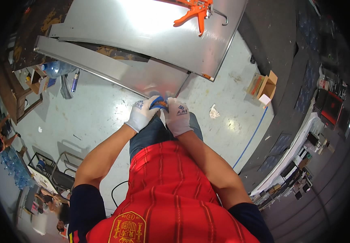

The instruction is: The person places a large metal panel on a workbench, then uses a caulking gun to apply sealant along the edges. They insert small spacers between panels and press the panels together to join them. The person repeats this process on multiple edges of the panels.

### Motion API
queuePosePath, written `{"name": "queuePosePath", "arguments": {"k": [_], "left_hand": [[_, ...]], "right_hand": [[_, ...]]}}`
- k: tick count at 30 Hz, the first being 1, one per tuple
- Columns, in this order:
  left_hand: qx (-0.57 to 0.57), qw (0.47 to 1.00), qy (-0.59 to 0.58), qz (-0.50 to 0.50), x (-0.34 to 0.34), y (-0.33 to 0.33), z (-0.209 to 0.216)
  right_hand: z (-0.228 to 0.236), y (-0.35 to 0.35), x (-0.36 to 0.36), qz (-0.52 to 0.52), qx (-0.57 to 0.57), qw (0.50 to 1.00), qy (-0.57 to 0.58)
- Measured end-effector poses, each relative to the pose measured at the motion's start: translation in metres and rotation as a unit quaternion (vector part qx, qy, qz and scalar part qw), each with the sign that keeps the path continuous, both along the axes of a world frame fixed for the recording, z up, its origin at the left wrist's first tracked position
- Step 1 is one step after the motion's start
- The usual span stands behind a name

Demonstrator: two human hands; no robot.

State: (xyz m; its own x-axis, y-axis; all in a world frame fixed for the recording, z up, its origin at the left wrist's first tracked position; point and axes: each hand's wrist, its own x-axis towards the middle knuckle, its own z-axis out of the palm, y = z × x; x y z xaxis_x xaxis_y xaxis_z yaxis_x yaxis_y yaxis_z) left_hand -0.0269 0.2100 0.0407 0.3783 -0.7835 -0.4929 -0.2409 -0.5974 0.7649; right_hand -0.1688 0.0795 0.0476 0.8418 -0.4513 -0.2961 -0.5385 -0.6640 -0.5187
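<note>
My left hand (pixel 143 112), in a white work glove with blue-coated fingers, is closed in a pinch in front of my thighs. Beside it, almost touching, is my right hand (pixel 178 116) in a matching glove, its fingers curled inward. Between the fingertips of both sits a small orange-brown piece (pixel 162 104), mostly covered, so its kind does not show. Just beyond the hands lies the near edge of a grey metal panel (pixel 158 75). A larger shiny metal sheet (pixel 142 30) overlaps it, and on that rests an orange caulking gun (pixel 199 14).
An open cardboard box (pixel 264 87) stands on the floor at right, with a crumpled white scrap (pixel 214 111) nearer me. To the left are a large water bottle (pixel 57 69), a blue tube (pixel 75 81) and a wooden stand (pixel 17 97). Chairs (pixel 59 172) and people are at lower left.
</note>
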Motion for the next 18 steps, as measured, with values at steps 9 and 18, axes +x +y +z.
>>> {"name": "queuePosePath", "arguments": {"k": [9,18], "left_hand": [[0.014,0.976,-0.178,-0.127,0.006,-0.004,-0.008],[0.049,0.978,-0.200,-0.029,-0.033,-0.001,-0.012]], "right_hand": [[0.045,-0.062,0.044,0.106,0.148,0.968,0.172],[0.029,-0.224,0.144,-0.306,0.207,0.918,-0.144]]}}
